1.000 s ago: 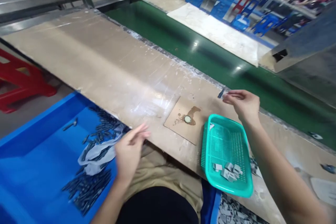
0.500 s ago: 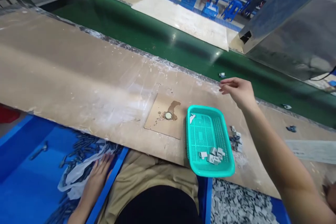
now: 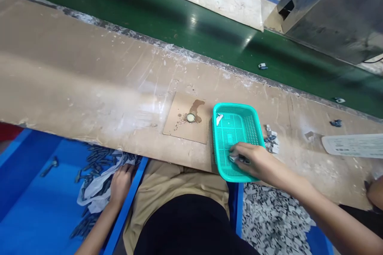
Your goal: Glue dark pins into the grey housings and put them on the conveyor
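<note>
My right hand [image 3: 249, 159] reaches down into a turquoise plastic basket [image 3: 221, 171], its fingers pinched on a small grey plastic piece [image 3: 233, 159]. Part of the piece and others beneath the hand are hidden. A white strip [image 3: 219, 119] lies at the basket's far left corner. On the left, my left hand [image 3: 122, 181] is down in a blue bin [image 3: 32, 191], by a crumpled white plastic bag [image 3: 92, 197] and dark elongated parts [image 3: 97, 157]. Its fingers are bent among these parts, the tips hidden, so what they grip cannot be made out.
A cardboard square [image 3: 172, 123] with a wet stain carries a round pale disc [image 3: 190, 117]. Right of the basket lies a small pile of grey and dark pieces [image 3: 271, 139]. Beyond the bench runs a green conveyor belt [image 3: 167, 28]. Many grey pieces [image 3: 272, 219] fill a lower bin.
My right hand has come back from beside the conveyor belt and down into the basket. My left hand stays in the blue bin, its fingers now more bent. The view has tilted down.
</note>
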Tool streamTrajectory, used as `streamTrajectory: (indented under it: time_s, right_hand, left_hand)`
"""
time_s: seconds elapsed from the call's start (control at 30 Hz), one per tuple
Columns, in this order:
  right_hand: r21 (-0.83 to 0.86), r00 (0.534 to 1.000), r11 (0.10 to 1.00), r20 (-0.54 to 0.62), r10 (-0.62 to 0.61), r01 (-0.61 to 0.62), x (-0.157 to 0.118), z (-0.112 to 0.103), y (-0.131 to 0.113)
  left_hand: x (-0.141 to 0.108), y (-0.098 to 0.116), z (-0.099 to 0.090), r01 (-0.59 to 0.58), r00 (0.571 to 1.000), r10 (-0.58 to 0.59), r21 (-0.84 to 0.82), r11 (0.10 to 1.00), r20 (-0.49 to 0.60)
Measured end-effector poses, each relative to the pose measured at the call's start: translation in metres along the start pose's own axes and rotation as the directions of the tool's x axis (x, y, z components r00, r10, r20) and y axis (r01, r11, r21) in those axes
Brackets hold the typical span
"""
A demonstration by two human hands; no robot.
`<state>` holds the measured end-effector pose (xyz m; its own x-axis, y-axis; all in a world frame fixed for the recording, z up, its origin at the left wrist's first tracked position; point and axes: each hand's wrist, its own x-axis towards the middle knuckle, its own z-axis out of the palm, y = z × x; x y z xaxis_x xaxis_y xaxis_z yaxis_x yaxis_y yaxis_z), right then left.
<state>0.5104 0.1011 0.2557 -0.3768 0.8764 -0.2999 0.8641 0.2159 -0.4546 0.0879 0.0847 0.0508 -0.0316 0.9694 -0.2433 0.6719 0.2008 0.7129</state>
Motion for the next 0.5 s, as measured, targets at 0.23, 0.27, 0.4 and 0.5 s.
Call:
streamTrajectory:
  time_s: [0.23, 0.27, 0.4, 0.5]
  right_hand:
    - [0.365, 0.951, 0.93, -0.273, 0.149, -0.041, 0.03, -0.023, -0.007]
    - [0.392, 0.937, 0.92, -0.317, 0.149, -0.014, 0.04, -0.026, -0.013]
    - [0.272, 0.891, 0.953, -0.454, 0.007, 0.132, 0.087, -0.025, -0.036]
    - [0.061, 0.867, 0.974, -0.47, -0.163, 0.216, 0.116, -0.013, -0.045]
  left_hand:
    - [0.005, 0.016, -0.017, 0.375, 0.905, -0.425, -0.467, 0.801, -0.003]
    - [0.003, 0.019, -0.021, 0.395, 0.886, -0.464, -0.55, 0.736, 0.016]
    - [-0.006, 0.04, -0.032, 0.401, 0.843, -0.523, -0.793, 0.458, 0.124]
    - [-0.017, 0.059, -0.037, 0.356, 0.822, -0.549, -0.89, 0.285, 0.153]
